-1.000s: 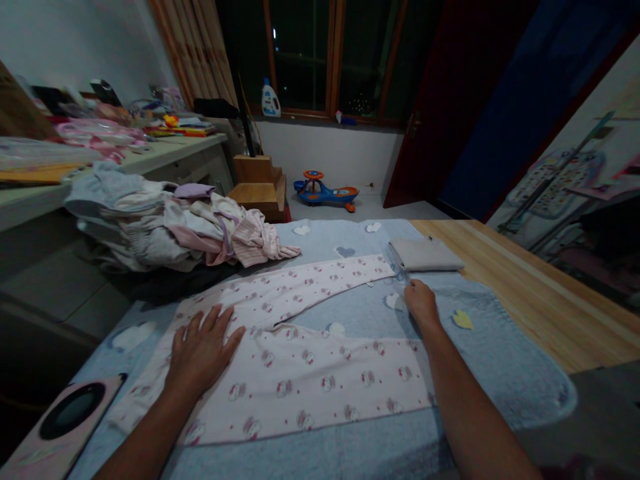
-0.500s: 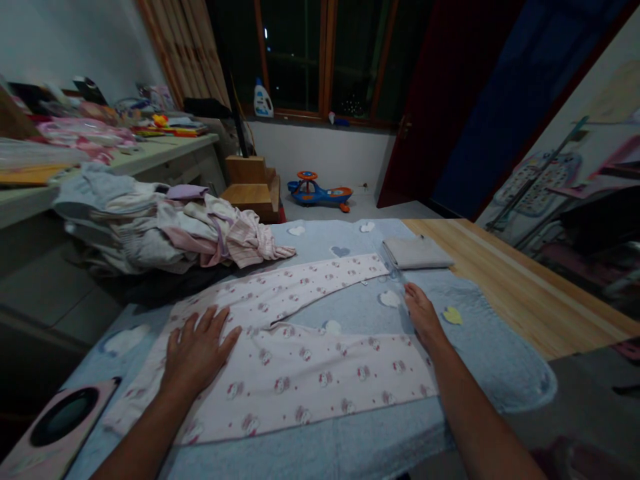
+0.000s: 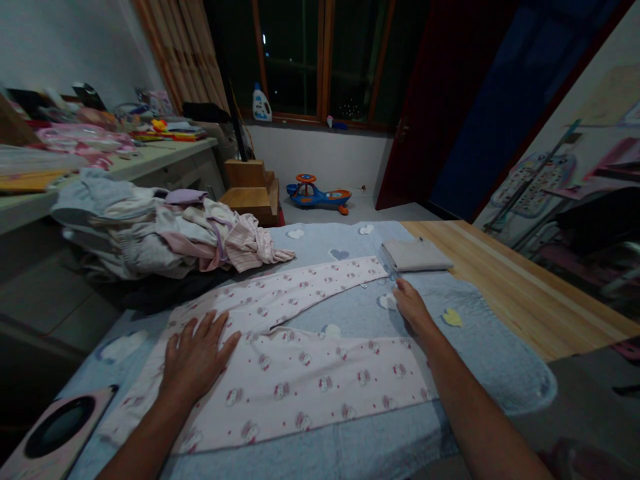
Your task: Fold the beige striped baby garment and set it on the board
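A pair of pale pink pants point(image 3: 310, 373) printed with cartoon cat faces lies spread on a light blue blanket point(image 3: 500, 363), legs pointing right. My left hand point(image 3: 197, 353) rests flat on the upper part of the pants, fingers spread. Between the two leg ends, my right hand point(image 3: 413, 307) is over the blanket, close to the far leg's cuff. Its fingers are stretched out together with no cloth visible in them; their undersides are hidden. A folded grey garment point(image 3: 417, 255) lies just beyond the right hand.
A heap of crumpled clothes point(image 3: 175, 230) sits at the far left. At the near left lies a pink flat object with a dark oval point(image 3: 60, 427). Bare wooden tabletop point(image 3: 540, 293) shows on the right. Behind are a ride-on toy car point(image 3: 320, 195) and wooden steps point(image 3: 250, 193).
My right hand has shifted slightly left and away from me, towards the far leg's cuff. My left hand stays on the pants. The pants lie as before.
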### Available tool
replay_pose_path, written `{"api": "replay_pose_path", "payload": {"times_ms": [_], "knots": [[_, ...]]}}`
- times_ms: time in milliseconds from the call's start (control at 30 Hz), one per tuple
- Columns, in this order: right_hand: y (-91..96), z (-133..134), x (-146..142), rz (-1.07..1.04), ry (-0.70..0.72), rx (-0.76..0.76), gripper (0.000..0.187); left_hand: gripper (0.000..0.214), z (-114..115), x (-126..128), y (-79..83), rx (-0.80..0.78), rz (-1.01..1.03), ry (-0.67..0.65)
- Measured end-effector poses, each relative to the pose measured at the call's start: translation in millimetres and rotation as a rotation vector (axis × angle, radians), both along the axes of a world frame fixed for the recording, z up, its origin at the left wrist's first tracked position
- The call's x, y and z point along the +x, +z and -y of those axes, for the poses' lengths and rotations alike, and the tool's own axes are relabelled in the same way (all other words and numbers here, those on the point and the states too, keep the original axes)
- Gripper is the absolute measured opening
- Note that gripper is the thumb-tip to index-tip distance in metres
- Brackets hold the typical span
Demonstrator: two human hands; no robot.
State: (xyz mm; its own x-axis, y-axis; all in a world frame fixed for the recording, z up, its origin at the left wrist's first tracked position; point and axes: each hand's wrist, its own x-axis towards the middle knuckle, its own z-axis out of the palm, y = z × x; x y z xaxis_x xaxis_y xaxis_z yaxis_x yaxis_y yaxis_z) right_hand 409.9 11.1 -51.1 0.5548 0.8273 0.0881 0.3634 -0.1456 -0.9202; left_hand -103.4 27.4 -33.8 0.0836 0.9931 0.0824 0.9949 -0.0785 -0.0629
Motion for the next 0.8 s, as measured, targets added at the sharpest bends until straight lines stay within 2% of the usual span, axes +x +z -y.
{"api": "replay_pose_path", "payload": {"times_ms": [133,267,433,800], "knots": [[3.5,-16.0,4.9,-0.012,0.000,-0.013,0.046,0.066,-0.4,-0.4,-1.0,-0.004,0.001,0.000],[-5.3,-17.9,9.2,-0.105,0.027,0.061,0.054,0.065,-0.6,-1.3,-1.0,-0.007,0.019,-0.002],[-12.1,-20.9,10.7,-0.157,-0.005,0.070,0.058,0.066,0.1,-1.4,-0.4,0.007,0.017,-0.008],[1.0,-19.1,2.8,-0.208,-0.087,0.093,0.053,0.065,1.1,-1.6,0.7,0.010,0.024,-0.022]]}}
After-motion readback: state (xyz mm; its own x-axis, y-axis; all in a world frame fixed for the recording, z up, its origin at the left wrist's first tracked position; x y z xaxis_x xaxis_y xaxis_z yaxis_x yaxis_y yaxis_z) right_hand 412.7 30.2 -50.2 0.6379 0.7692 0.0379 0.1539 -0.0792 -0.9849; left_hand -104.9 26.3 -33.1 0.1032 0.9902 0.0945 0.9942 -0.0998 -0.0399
